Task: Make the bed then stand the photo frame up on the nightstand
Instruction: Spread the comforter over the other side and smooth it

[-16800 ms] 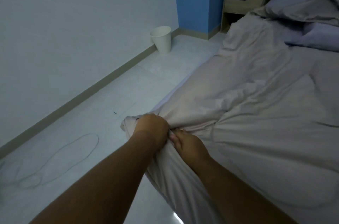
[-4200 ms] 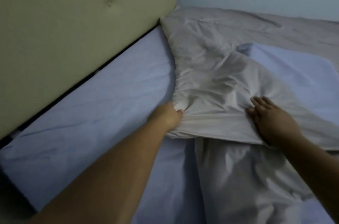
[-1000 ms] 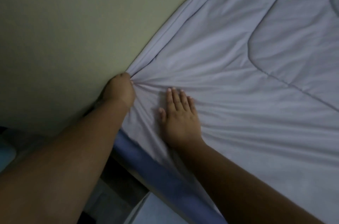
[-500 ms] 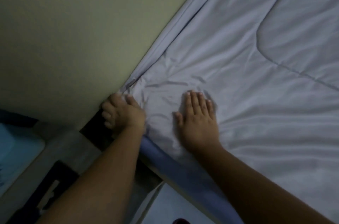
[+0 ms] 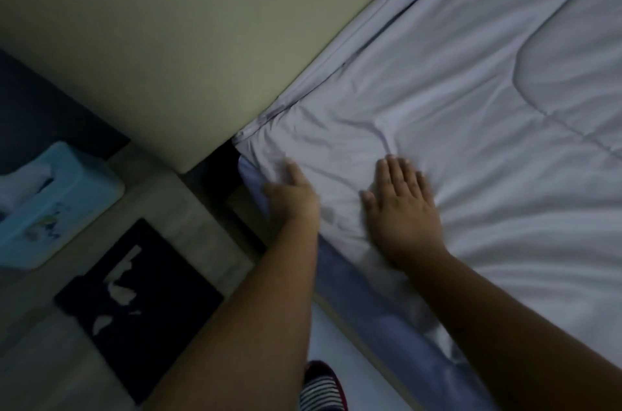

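Observation:
A pale grey duvet [image 5: 471, 127] covers the bed up to the beige padded headboard [image 5: 188, 40]. My left hand [image 5: 291, 198] lies with straight fingers on the duvet's corner at the mattress edge. My right hand [image 5: 402, 208] presses flat on the duvet just to the right of it, fingers spread. A black photo frame [image 5: 138, 303] lies flat on the wooden nightstand [image 5: 188, 218] at the lower left, with light patches on its face.
A light blue tissue box [image 5: 50, 205] sits on the nightstand's far left. The blue mattress side [image 5: 363, 306] shows below the duvet. A striped slipper [image 5: 319, 387] stands on the pale floor between nightstand and bed.
My left hand has come away from the headboard gap and now rests on the duvet corner. My right hand stays flat. The view has shifted, bringing nightstand, frame and tissue box into sight.

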